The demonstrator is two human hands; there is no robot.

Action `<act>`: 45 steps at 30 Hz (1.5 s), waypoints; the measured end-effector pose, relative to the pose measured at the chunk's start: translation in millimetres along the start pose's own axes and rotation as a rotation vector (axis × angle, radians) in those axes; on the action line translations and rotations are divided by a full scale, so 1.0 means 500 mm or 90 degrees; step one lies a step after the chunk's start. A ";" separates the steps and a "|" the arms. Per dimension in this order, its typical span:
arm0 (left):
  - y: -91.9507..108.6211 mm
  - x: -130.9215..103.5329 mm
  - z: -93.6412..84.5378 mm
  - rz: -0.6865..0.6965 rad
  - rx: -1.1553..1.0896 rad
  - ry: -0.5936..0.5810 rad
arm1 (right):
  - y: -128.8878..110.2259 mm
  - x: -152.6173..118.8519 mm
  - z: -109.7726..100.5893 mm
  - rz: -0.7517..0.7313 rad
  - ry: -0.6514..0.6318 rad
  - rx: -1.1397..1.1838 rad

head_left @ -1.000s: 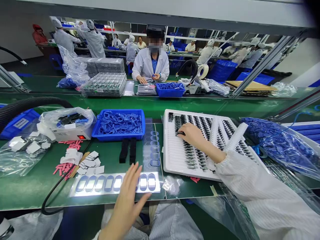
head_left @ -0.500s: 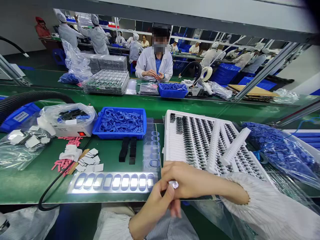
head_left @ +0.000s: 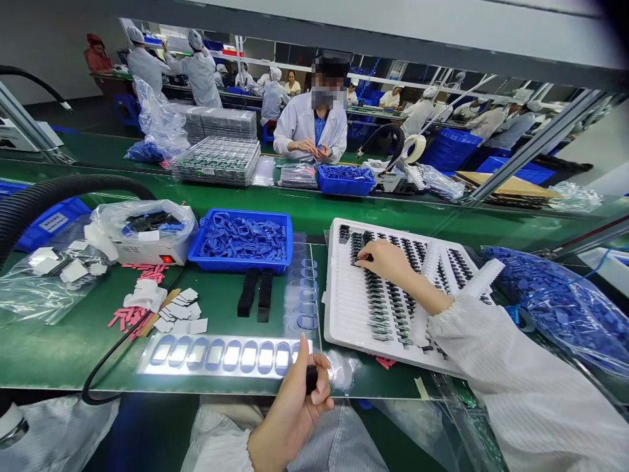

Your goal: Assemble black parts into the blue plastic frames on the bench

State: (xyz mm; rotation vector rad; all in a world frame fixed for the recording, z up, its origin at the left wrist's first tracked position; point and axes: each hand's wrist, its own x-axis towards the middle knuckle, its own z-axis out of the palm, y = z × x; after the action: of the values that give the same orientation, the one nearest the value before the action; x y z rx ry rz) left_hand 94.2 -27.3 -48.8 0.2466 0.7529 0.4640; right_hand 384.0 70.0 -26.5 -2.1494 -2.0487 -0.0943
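Observation:
My left hand (head_left: 301,401) is palm-up at the table's front edge, its fingers curled around a small black part (head_left: 311,379). Crumpled clear film (head_left: 343,368) lies just right of its fingertips. Over the left side of a white slotted tray (head_left: 339,308), my right hand (head_left: 386,261) pinches at a small black part among the rows; the fingertips partly cover it. Rows of similar black parts (head_left: 378,308) stand in the tray. Left of my left hand is a clear strip (head_left: 223,355) of blue-rimmed oval pieces.
A blue bin (head_left: 289,246) of blue plastic pieces stands behind two black stacks (head_left: 255,295). White squares (head_left: 184,311) and pink strips (head_left: 128,318) lie to the left. White slotted strips (head_left: 479,278) rest across the tray. A bag of blue parts (head_left: 550,301) is at right. A co-worker (head_left: 314,128) sits opposite.
My right hand has left my left hand and moved forward and right onto the tray. Crumpled film now shows on the table beside my left hand, which has rolled palm-up.

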 end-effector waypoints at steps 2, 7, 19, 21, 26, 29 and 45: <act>0.005 0.001 0.001 0.013 -0.014 0.012 | -0.008 0.002 -0.008 -0.022 -0.002 0.009; 0.029 0.002 0.009 0.028 -0.051 0.070 | -0.082 -0.026 -0.090 -0.098 -0.004 0.121; 0.025 0.005 0.036 0.019 -0.041 0.056 | -0.297 -0.119 -0.084 -0.342 -0.317 0.276; 0.021 0.007 0.028 0.020 -0.068 0.051 | -0.284 -0.109 -0.078 -0.309 -0.258 0.254; 0.012 0.010 0.009 0.005 -0.082 0.031 | -0.145 -0.037 -0.072 -0.078 -0.055 0.129; 0.009 0.008 0.004 0.014 -0.052 0.030 | -0.044 0.005 -0.047 0.033 -0.013 -0.013; 0.027 0.005 0.012 0.050 -0.045 0.023 | -0.119 -0.017 -0.127 -0.197 -0.170 0.252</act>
State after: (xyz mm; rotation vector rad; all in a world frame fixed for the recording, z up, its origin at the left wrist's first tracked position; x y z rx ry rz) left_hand 95.6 -14.6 -40.9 0.2023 0.7619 0.5702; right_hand 328.6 53.3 39.0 -1.6720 -2.2898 0.5412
